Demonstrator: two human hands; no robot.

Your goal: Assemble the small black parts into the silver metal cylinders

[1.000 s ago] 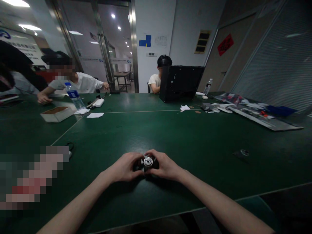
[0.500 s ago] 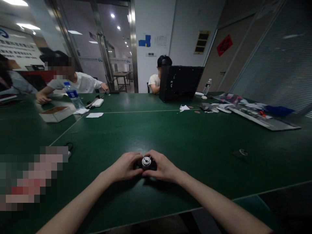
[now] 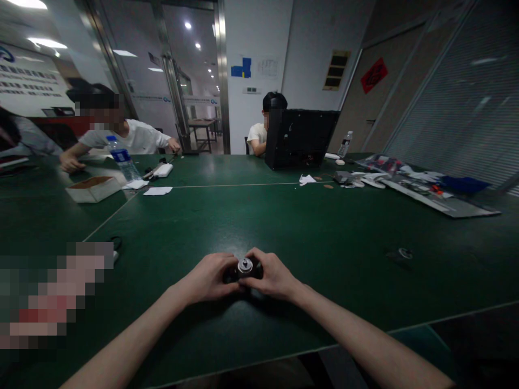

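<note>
A small black part with a round silver top [image 3: 245,266] rests low over the green table [image 3: 284,227], near its front edge. My left hand [image 3: 208,278] grips it from the left with curled fingers. My right hand [image 3: 272,274] grips it from the right, fingers wrapped round its side. Most of the black body is hidden between my fingers; only the silver top shows.
A small dark disc-like part [image 3: 403,253] lies to the right. A cardboard box [image 3: 94,188], a water bottle [image 3: 120,158] and papers sit at far left, where a person leans on the table. A black monitor [image 3: 302,138] and clutter [image 3: 421,186] stand behind.
My hands have stayed in the same spot, while the silver-topped part has turned slightly between my fingers. The people at the back left have shifted a little.
</note>
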